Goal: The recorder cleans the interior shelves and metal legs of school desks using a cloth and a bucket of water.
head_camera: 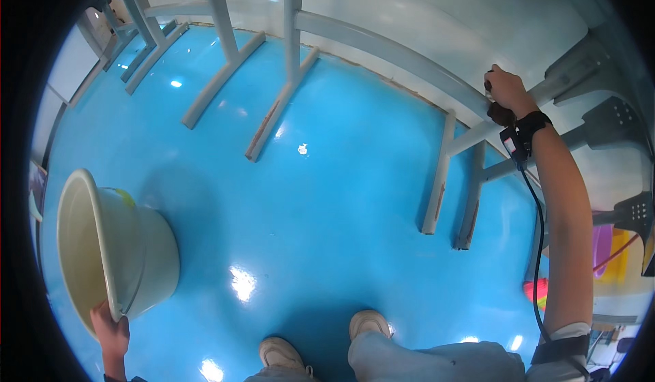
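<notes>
At the lower left my left hand [110, 331] grips the rim of a cream plastic bucket [153, 249], which is tilted with its mouth facing left. A wire handle with a yellow-green grip hangs along the bucket's side. My right hand [506, 88] is raised at the upper right, its fingers curled around a small dark thing, partly hidden, near a grey metal crossbar and the pale wall. A black strap and a small cabled device sit on my right wrist.
Grey metal legs [276, 111] with long feet stand on the glossy blue floor [317, 218] along the wall, more at the right [437, 192]. Purple [602, 246] and yellow plastic items and a pink object [536, 290] lie beyond my right arm. My shoes are at the bottom.
</notes>
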### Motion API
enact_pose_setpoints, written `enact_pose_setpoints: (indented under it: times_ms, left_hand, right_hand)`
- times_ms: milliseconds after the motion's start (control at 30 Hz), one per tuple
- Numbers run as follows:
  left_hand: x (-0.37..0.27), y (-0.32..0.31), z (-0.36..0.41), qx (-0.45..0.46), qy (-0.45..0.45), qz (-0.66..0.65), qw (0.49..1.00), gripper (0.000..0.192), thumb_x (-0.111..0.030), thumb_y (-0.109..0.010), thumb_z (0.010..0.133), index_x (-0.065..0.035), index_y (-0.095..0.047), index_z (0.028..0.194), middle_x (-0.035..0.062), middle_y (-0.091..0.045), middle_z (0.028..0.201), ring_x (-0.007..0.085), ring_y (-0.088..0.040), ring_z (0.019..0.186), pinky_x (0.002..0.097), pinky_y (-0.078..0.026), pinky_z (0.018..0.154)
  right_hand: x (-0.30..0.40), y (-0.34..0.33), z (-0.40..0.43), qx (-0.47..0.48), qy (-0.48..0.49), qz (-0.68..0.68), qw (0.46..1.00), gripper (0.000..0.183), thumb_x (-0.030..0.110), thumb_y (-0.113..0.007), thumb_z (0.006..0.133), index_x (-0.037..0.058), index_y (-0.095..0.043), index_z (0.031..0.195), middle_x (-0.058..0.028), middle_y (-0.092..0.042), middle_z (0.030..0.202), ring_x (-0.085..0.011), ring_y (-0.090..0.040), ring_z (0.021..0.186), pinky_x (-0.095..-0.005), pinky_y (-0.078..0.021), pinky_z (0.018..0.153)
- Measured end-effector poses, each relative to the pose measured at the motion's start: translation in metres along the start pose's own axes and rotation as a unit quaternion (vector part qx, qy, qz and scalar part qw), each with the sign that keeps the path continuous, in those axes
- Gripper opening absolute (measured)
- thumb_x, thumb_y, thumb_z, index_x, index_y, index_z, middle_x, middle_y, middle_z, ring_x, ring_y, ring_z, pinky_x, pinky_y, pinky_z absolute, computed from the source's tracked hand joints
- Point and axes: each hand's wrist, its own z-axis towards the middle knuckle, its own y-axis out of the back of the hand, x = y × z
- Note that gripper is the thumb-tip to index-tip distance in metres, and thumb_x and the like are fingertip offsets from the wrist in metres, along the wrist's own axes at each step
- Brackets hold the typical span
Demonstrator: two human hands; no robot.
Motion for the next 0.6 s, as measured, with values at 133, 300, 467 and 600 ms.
enact_pose_setpoints:
  times_ms: [133, 300, 467, 600]
  left_hand:
    - [0.0, 0.001, -0.002, 0.003, 0.016, -0.008, 1.0, 0.015, -0.007, -0.041, 0.049, 0.0031, -0.039, 0.06, 0.0212, -0.04, 0.057, 0.04, -0.037, 0.056, 0.0438, -0.03, 0.054]
    - [-0.001, -0.001, -0.002, -0.068, -0.024, 0.026, 0.997, 0.014, -0.007, -0.04, 0.049, 0.0027, -0.038, 0.059, 0.0212, -0.04, 0.056, 0.0397, -0.038, 0.056, 0.044, -0.031, 0.055]
    - [-0.002, 0.001, -0.001, -0.005, 0.014, 0.003, 1.0, 0.014, -0.007, -0.04, 0.049, 0.0025, -0.038, 0.059, 0.0213, -0.04, 0.057, 0.0397, -0.038, 0.058, 0.0443, -0.03, 0.056]
    - [-0.005, 0.0, -0.002, -0.026, 0.004, 0.013, 1.0, 0.013, -0.006, -0.04, 0.049, 0.0027, -0.04, 0.059, 0.0215, -0.042, 0.058, 0.0397, -0.039, 0.059, 0.0441, -0.032, 0.057]
  right_hand:
    - [0.003, -0.009, 0.004, -0.039, -0.031, 0.056, 0.997, 0.012, 0.015, -0.053, 0.075, 0.0088, -0.06, 0.083, -0.0116, -0.051, 0.092, -0.0297, -0.056, 0.085, -0.0384, -0.0458, 0.072]
    - [0.01, -0.015, 0.006, -0.174, -0.067, 0.172, 0.967, 0.019, 0.023, -0.055, 0.075, 0.0083, -0.059, 0.086, -0.0121, -0.05, 0.094, -0.0296, -0.055, 0.089, -0.0381, -0.0454, 0.074]
    - [0.0, -0.032, 0.015, -0.179, -0.09, 0.186, 0.962, 0.026, 0.025, -0.055, 0.076, 0.0093, -0.057, 0.096, -0.0153, -0.053, 0.095, -0.0308, -0.054, 0.09, -0.0381, -0.0448, 0.076]
    - [-0.004, -0.03, 0.017, -0.094, -0.109, 0.274, 0.951, 0.03, 0.024, -0.054, 0.076, 0.0092, -0.054, 0.103, -0.0184, -0.054, 0.095, -0.0332, -0.054, 0.091, -0.0383, -0.0437, 0.078]
